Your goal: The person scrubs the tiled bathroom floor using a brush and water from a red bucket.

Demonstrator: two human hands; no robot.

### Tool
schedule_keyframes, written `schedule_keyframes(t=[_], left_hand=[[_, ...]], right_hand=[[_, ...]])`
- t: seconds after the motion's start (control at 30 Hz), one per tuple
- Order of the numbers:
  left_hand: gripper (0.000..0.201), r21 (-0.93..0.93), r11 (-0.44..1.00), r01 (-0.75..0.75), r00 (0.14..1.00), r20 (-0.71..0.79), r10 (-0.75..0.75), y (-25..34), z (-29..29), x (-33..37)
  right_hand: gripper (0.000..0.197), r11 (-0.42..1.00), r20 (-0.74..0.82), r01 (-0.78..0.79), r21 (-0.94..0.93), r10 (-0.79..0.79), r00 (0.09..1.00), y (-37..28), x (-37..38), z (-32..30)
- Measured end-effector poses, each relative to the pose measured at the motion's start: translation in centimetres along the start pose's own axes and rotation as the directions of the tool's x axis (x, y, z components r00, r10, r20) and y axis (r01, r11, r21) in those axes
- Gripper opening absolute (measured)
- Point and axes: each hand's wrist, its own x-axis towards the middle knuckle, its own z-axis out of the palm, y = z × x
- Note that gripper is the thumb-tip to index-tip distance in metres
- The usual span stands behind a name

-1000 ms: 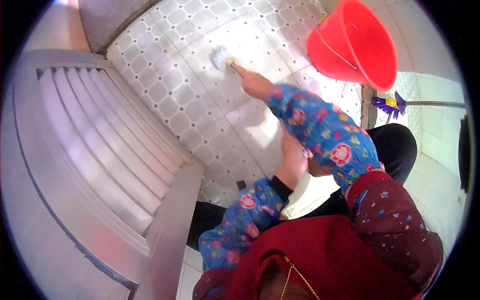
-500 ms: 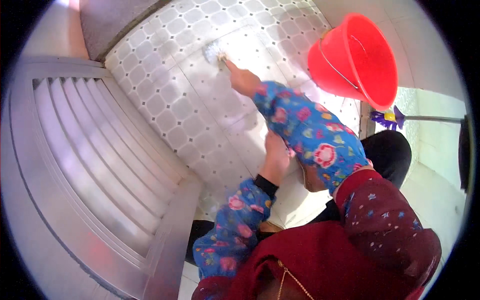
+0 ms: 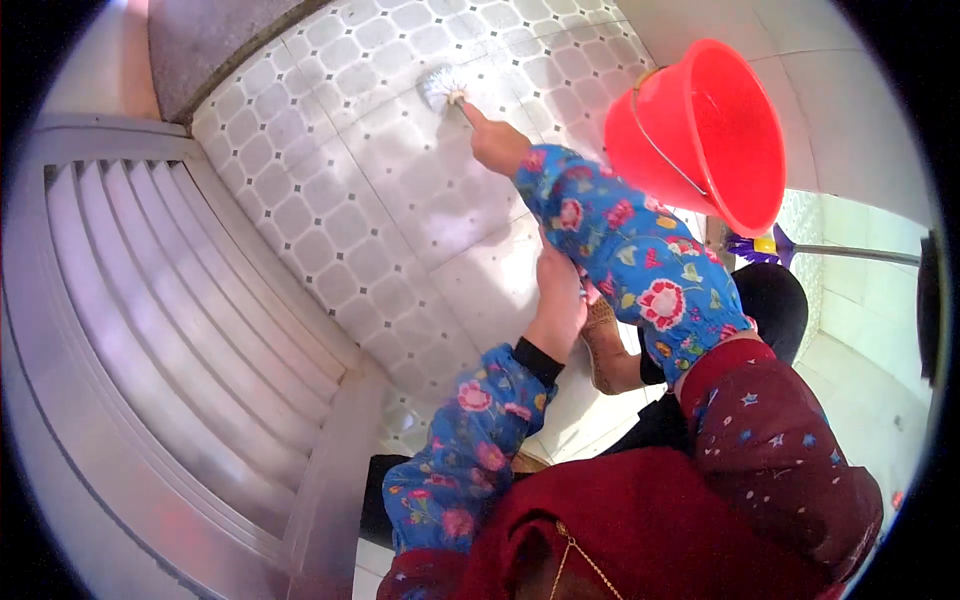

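Note:
My right hand [image 3: 497,146] is closed around the handle of a scrub brush, its index finger stretched along it. The pale, bluish-white bristles of the brush [image 3: 443,87] press on the patterned tile floor [image 3: 400,190]. Most of the handle is hidden inside the fist. My left hand [image 3: 561,287] is under the right forearm, beside my shoe, with its fingers mostly hidden by the blue flowered sleeve cover [image 3: 640,255]. Whether it holds anything cannot be seen.
A red bucket [image 3: 650,130] with a wire handle stands tilted-looking at the right, near the wall. Beyond it lies a purple-bristled broom [image 3: 765,247]. On the left is a louvred door [image 3: 190,330]. A grey raised threshold [image 3: 215,45] edges the far left.
The brush and my right hand have slid a little away and to the right over the tiles. The whole view has shifted slightly, and more of my shoe shows.

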Motion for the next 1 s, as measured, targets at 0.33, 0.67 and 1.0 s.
schedule_keyframes(t=[0.33,0.67,1.0], left_hand=[[0.045,-0.054,0.993,0.109,0.985,-0.133,-0.115,-3.3,-1.1,-2.0],[0.044,-0.043,0.996,0.080,0.964,-0.253,-0.088,-4.4,-0.7,-4.8],[0.041,0.043,0.997,-0.066,0.985,-0.154,0.072,0.7,-0.4,2.9]], right_hand=[[0.058,0.992,0.152,-0.088,-0.092,0.102,0.983,0.1,-4.1,0.7],[0.061,0.999,0.196,0.020,0.041,-0.028,0.980,0.2,-6.5,3.5],[0.058,0.999,0.040,-0.012,-0.033,0.013,0.999,-0.2,1.9,1.0]])
